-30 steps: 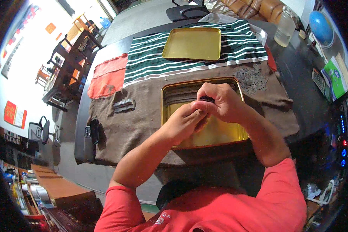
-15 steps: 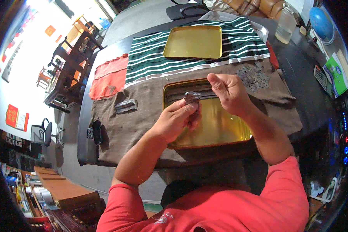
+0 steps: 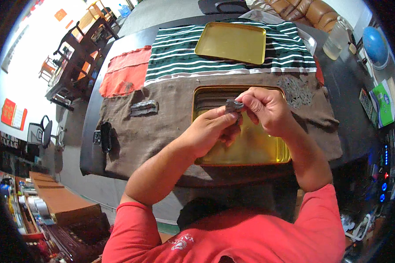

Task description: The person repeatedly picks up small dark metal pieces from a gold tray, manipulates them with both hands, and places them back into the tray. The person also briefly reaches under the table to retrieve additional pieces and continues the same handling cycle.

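Stack of grey strips (image 3: 234, 105), over deep gold tray (image 3: 250, 151): left hand (image 3: 218, 124) gripping it, right hand (image 3: 267, 110) pinching its right end. Loose grey pieces (image 3: 296, 92), right of tray. Second grey stack (image 3: 144, 108), left of tray.

— What sort of room is it?
— It looks like an office: a calculator (image 3: 368, 105) sits on the dark table (image 3: 349, 101), a calendar (image 3: 18, 117) hangs on the wall (image 3: 17, 83), a leather sofa (image 3: 309, 16) stands beyond

Clear plastic jug (image 3: 334, 45) near far right corner of black bench (image 3: 91, 149); brown leather sofa (image 3: 300, 13) past far edge; black oblong case (image 3: 105, 136) near left edge.
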`<act>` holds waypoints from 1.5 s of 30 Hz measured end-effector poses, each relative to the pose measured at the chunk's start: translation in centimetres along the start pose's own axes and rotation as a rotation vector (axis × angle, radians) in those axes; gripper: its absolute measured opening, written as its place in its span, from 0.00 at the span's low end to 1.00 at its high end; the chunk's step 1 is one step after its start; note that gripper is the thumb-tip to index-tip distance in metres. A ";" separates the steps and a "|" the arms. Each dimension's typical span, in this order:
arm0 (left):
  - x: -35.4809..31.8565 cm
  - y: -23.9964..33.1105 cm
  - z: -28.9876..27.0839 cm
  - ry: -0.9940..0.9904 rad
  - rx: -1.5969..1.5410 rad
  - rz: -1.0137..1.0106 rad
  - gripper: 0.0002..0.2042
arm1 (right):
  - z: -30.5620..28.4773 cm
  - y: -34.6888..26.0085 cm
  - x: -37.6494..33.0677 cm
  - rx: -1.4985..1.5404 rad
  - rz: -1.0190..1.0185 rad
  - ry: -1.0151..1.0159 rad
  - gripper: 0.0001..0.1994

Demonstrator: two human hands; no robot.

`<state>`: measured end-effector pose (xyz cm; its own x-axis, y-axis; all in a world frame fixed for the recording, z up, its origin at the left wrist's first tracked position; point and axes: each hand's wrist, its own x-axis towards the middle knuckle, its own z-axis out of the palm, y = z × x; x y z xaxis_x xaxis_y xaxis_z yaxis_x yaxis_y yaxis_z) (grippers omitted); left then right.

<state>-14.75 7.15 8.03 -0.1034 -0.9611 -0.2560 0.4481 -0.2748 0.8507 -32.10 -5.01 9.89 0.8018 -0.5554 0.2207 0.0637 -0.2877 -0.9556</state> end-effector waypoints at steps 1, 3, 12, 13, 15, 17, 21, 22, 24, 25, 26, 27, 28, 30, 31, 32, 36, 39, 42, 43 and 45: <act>0.0 0.0 0.0 -0.034 -0.016 -0.020 0.11 | -0.1 -0.1 0.2 0.033 0.016 0.008 0.11; 0.0 0.0 0.0 -0.035 -0.008 -0.025 0.11 | -0.1 -0.1 0.3 0.041 0.113 0.016 0.12; -0.2 0.7 0.5 -0.104 0.077 -0.045 0.14 | 0.1 -0.2 -0.1 0.081 0.110 -0.092 0.12; -0.2 0.8 0.4 -0.112 0.059 -0.057 0.15 | 0.1 -0.2 -0.1 0.080 0.138 -0.087 0.12; -0.2 0.9 0.3 -0.108 -0.009 -0.115 0.17 | 0.1 -0.3 0.0 0.098 0.154 -0.084 0.12; 0.0 1.0 0.2 -0.128 -0.059 -0.155 0.21 | 0.1 -0.5 0.0 0.124 0.175 -0.079 0.13; 0.4 0.8 -0.1 -0.133 -0.089 -0.144 0.21 | -0.1 -0.6 -0.1 0.175 0.168 -0.092 0.13; 0.4 0.7 -0.1 -0.128 -0.095 -0.136 0.22 | -0.2 -0.6 -0.1 0.202 0.145 -0.107 0.13; 0.4 0.7 -0.1 -0.134 -0.104 -0.125 0.23 | -0.3 -0.6 -0.1 0.220 0.163 -0.116 0.14; 0.4 0.7 -0.1 -0.146 -0.107 -0.121 0.22 | -0.3 -0.5 -0.1 0.240 0.170 -0.123 0.14; 0.3 0.8 -0.1 -0.157 -0.109 -0.118 0.22 | -0.3 -0.4 -0.1 0.250 0.167 -0.127 0.15; 0.2 0.8 0.1 -0.133 -0.028 -0.113 0.21 | -0.3 -0.3 0.0 0.261 0.169 -0.129 0.15; 0.1 0.7 0.2 -0.110 0.054 -0.107 0.20 | -0.3 -0.3 -0.1 0.276 0.173 -0.131 0.15; -0.1 0.7 0.4 -0.079 0.124 -0.095 0.18 | -0.2 -0.3 -0.1 0.262 0.168 -0.132 0.16; -0.1 0.7 0.5 -0.072 0.114 -0.089 0.18 | -0.2 -0.3 -0.1 0.256 0.166 -0.132 0.16; -0.1 0.7 0.5 -0.085 0.099 -0.074 0.17 | -0.2 -0.3 -0.1 0.261 0.165 -0.142 0.16; 0.2 0.8 0.3 -0.094 -0.005 -0.120 0.18 | -0.2 -0.4 -0.2 0.269 0.161 -0.147 0.16; 0.3 0.8 0.2 -0.100 -0.063 -0.142 0.19 | -0.2 -0.3 -0.1 0.273 0.160 -0.157 0.16; 0.2 0.8 0.3 -0.084 -0.032 -0.154 0.20 | -0.2 0.0 0.0 0.288 0.153 -0.170 0.16; 0.2 0.9 0.3 -0.083 -0.014 -0.156 0.20 | -0.2 0.1 0.0 0.294 0.150 -0.173 0.16; 0.1 0.9 0.4 -0.072 0.023 -0.157 0.21 | -0.3 0.2 0.0 0.286 0.153 -0.180 0.16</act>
<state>-14.70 6.76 8.93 -0.2340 -0.9055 -0.3539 0.4007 -0.4215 0.8135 -32.27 -5.26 9.76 0.9051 -0.4213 0.0573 0.0781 0.0322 -0.9964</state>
